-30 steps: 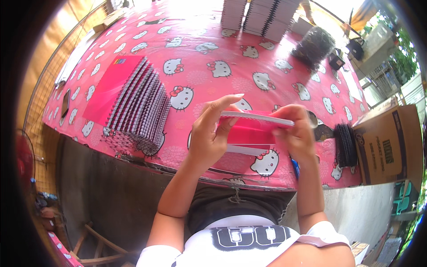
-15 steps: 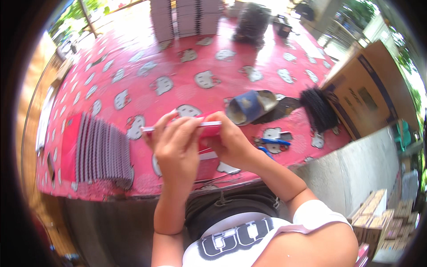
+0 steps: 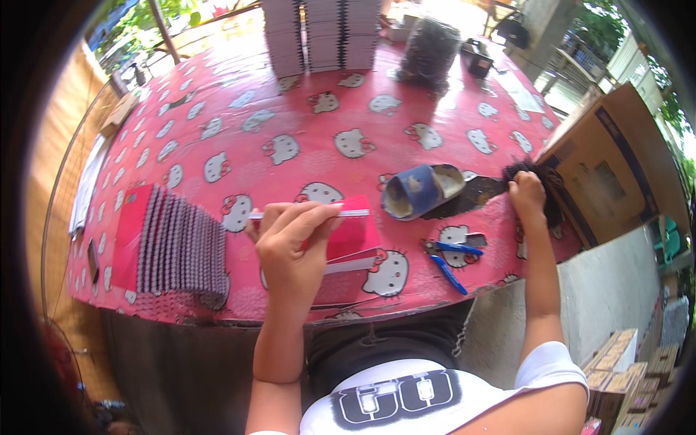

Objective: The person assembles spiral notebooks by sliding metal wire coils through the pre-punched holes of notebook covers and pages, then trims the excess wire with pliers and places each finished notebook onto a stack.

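Note:
My left hand (image 3: 290,239) grips a red-covered notebook (image 3: 357,226) edge-up over the near middle of the table, with its white page edges showing. Off to the right, my right hand (image 3: 528,194) has its fingers closed at a bunch of black binding coils (image 3: 518,168) beside the cardboard box; how many coils it pinches is hidden. Between the hands lie a blue slipper (image 3: 415,193) and blue-handled cutting pliers (image 3: 448,272). A pile of red spiral-bound notebooks (image 3: 181,246) leans at the left.
A pink patterned cloth (image 3: 290,181) covers the table. Tall stacks of spiral-bound books (image 3: 325,36) stand at the back, beside a dark plastic-wrapped bundle (image 3: 431,52) and a small black container (image 3: 477,59). An open cardboard box (image 3: 631,167) rises at the right edge.
My right hand has let go of the red notebook and moved right to the black coils. My left hand keeps the notebook in about the same place.

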Tool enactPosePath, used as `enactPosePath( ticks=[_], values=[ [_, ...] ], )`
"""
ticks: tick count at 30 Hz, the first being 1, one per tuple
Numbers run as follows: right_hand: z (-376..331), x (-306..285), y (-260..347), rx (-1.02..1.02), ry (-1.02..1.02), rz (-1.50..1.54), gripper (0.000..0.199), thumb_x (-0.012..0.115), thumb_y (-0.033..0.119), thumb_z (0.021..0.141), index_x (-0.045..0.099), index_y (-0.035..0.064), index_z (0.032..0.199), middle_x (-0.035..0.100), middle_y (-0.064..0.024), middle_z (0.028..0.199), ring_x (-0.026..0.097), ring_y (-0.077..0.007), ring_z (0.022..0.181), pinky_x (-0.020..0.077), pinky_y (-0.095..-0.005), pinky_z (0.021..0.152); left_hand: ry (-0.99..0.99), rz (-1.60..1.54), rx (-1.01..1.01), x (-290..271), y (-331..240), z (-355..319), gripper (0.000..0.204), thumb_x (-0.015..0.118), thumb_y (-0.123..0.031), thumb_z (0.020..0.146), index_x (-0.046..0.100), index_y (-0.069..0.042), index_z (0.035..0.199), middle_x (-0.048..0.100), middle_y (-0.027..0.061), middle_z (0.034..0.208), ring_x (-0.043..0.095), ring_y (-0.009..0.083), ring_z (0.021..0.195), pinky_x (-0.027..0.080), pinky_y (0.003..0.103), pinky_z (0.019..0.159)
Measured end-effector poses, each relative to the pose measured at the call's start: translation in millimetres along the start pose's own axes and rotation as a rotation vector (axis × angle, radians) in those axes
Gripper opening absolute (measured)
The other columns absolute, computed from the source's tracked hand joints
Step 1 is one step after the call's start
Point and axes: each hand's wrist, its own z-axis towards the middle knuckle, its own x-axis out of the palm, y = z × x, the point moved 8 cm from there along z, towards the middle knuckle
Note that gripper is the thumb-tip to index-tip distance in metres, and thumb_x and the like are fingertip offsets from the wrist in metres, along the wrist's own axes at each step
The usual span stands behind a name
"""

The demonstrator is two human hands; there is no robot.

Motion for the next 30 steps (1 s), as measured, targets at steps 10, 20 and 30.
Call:
enactPosePath(
  ticks=[10, 20, 30],
  values=[
    [-43, -96, 114, -0.363, -0.22, 0.463, 0.017, 0.066, 0.006, 0.083, 0.073, 0.0075, 0.099, 0.068, -0.0127, 0.089, 0.068, -0.0262, 0.077, 0.0543, -0.0385, 0.068, 0.012, 0.019, -0.052, 5, 1, -2, 0.019, 0.078, -0.012, 0.076, 0.076, -0.011, 0.096, 0.07, 0.0, 0.088, 0.056, 0.0166, 0.084, 0.041, 0.029, 0.082],
    [-108, -158, 244, -0.747, -0.039, 1.174, 0.025, 0.075, -0.001, 0.072, 0.073, 0.0041, 0.096, 0.065, -0.0081, 0.086, 0.064, -0.0182, 0.075, 0.0505, -0.0295, 0.066, 0.006, 0.027, 0.01, 2, -5, -4, 0.018, 0.08, -0.01, 0.075, 0.075, -0.007, 0.092, 0.07, 0.0028, 0.086, 0.057, 0.0153, 0.08, 0.044, 0.029, 0.074],
    [-95, -141, 265, -0.837, 0.506, 1.116, 0.024, 0.071, 0.001, 0.079, 0.071, 0.0035, 0.103, 0.064, -0.0051, 0.081, 0.062, -0.0145, 0.074, 0.0488, -0.0276, 0.066, -0.022, 0.03, -0.019, 1, -2, -5, 0.023, 0.081, -0.012, 0.074, 0.074, -0.008, 0.095, 0.071, 0.002, 0.086, 0.057, 0.0146, 0.08, 0.043, 0.029, 0.074]
  ],
)
